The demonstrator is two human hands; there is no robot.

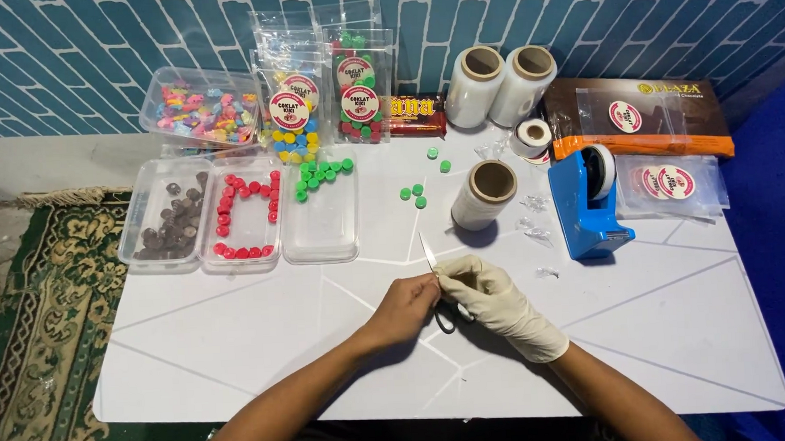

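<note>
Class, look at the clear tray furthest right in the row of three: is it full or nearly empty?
Nearly empty. The right-hand clear tray holds only a few green pieces bunched at its far end; the rest of its floor is bare.

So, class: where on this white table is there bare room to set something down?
Bare: the table below the three trays, left of the hands; also front right, below the blue tape dispenser. Crowded: the back edge, with bags, film rolls and packets.

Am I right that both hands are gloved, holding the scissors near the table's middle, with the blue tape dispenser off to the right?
Not quite: the head view shows only the right hand gloved; the left hand is bare. The rest holds: both hands hold the scissors near the middle of the white table, with the blue tape dispenser to the right.
</note>
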